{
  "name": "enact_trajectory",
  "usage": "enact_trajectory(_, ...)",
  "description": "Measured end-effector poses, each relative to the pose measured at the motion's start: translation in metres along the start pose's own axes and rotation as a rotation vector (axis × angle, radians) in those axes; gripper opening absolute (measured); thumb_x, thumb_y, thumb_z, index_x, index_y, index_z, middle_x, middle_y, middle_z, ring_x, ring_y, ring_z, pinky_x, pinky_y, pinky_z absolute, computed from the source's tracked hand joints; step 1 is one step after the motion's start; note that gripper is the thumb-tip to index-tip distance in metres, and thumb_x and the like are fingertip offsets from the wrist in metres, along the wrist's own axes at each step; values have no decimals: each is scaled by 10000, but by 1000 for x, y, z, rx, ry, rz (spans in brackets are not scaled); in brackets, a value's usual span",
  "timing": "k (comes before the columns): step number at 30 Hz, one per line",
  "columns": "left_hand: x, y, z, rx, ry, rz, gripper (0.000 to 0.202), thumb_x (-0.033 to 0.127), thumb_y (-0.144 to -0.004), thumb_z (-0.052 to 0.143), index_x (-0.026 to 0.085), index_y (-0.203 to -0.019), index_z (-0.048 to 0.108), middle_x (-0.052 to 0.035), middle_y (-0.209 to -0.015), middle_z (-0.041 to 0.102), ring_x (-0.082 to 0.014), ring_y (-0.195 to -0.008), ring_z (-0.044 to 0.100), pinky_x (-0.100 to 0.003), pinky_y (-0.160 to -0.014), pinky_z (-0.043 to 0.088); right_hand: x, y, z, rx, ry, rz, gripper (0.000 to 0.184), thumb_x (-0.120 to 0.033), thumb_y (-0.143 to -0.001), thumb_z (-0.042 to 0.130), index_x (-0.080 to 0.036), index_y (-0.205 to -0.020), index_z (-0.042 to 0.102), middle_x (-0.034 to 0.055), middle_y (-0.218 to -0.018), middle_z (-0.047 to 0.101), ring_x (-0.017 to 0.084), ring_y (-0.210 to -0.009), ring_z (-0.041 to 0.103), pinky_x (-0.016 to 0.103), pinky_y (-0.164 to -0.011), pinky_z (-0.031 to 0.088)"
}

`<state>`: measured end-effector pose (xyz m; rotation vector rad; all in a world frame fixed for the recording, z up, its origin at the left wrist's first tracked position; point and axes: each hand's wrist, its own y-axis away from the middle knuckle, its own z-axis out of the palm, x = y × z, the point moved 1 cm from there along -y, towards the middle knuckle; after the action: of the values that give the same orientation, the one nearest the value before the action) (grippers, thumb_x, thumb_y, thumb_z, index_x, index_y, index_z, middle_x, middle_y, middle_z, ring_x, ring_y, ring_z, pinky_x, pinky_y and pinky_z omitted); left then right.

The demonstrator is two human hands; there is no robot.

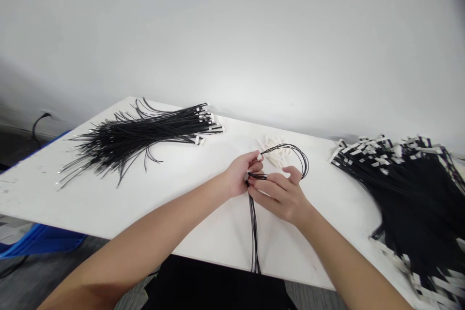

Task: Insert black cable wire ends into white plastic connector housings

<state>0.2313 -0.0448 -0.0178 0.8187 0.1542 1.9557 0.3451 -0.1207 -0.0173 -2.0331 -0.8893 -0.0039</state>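
Over the middle of the white table [174, 189], my left hand [242, 172] and my right hand [281, 194] meet on a few thin black wires [253, 232]. The wires loop up and round to the right above my fingers, and their long ends hang down past the table's front edge. My left fingers pinch a small white connector at the wires' end, and my right fingers are closed round the wires just beside them. A small heap of white connectors [273, 149] lies right behind my hands.
A fanned bundle of black wires with white connectors [141, 133] lies at the back left of the table. A large pile of black wires with white tags [410, 189] covers the right side. A blue bin [39, 240] stands below the table's left edge.
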Motion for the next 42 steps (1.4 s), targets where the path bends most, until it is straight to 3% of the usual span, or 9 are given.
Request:
enact_trajectory(11, 1, -3, -2, -26, -28, 52, 229, 332, -817, 476, 159, -673, 430, 71, -412, 201, -59, -331, 212, -177, -319, 162, 8, -1, -2, 49, -53, 12, 186, -79, -706, 653, -238, -785, 599, -98, -699, 604, 63, -694, 528, 342, -863, 282)
enact_trajectory(19, 0, -7, -5, 54, 2, 84, 232, 330, -806, 495, 160, -672, 412, 79, -424, 204, -46, -335, 210, -159, -324, 156, 8, 1, 0, -116, -81, 94, 127, -174, -759, 601, -243, -865, 590, -60, -821, 630, 86, -761, 536, 393, -926, 219)
enact_trajectory(24, 2, -7, -5, 70, -9, 101, 237, 333, -814, 483, 168, -668, 396, 80, -410, 200, -52, -325, 201, -167, -318, 146, 5, 0, -2, -72, -233, 167, 111, -210, -774, 596, -239, -882, 590, -52, -795, 642, 93, -737, 551, 384, -905, 237)
enact_trajectory(27, 4, -8, -5, 69, -22, 121, 222, 317, -812, 482, 169, -670, 397, 81, -406, 189, -52, -331, 187, -162, -317, 124, 6, -2, -5, 5, -467, 413, 110, -166, -783, 577, -242, -856, 607, -48, -672, 619, 88, -634, 536, 364, -837, 315)
enact_trajectory(32, 8, -9, -6, 78, -171, 242, 213, 316, -798, 491, 179, -668, 393, 84, -411, 184, -56, -337, 197, -165, -323, 137, 23, 0, -6, 357, -906, 1271, 115, -309, -779, 602, -212, -842, 610, -13, -619, 573, 102, -561, 528, 261, -571, 411)
enact_trajectory(34, 8, -9, -7, 76, -249, 286, 246, 327, -781, 519, 185, -649, 369, 86, -418, 187, -53, -337, 209, -165, -329, 142, 33, 2, -3, 501, -995, 1519, 188, -366, -735, 644, -197, -795, 589, -36, -552, 512, 87, -540, 506, 232, -554, 420)
enact_trajectory(39, 8, -11, -10, 52, -346, 296, 309, 357, -743, 575, 189, -627, 343, 88, -448, 181, -48, -349, 227, -168, -343, 137, 57, 13, 1, 681, -1149, 1746, 255, -375, -669, 694, -212, -798, 547, -84, -606, 449, 29, -489, 438, 233, -617, 489)
enact_trajectory(42, 8, -12, -12, 32, -373, 287, 317, 374, -736, 586, 190, -629, 351, 87, -452, 176, -49, -352, 228, -172, -346, 136, 69, 20, -1, 768, -1172, 1815, 295, -359, -665, 698, -227, -899, 577, -75, -692, 487, 30, -551, 501, 266, -700, 525)
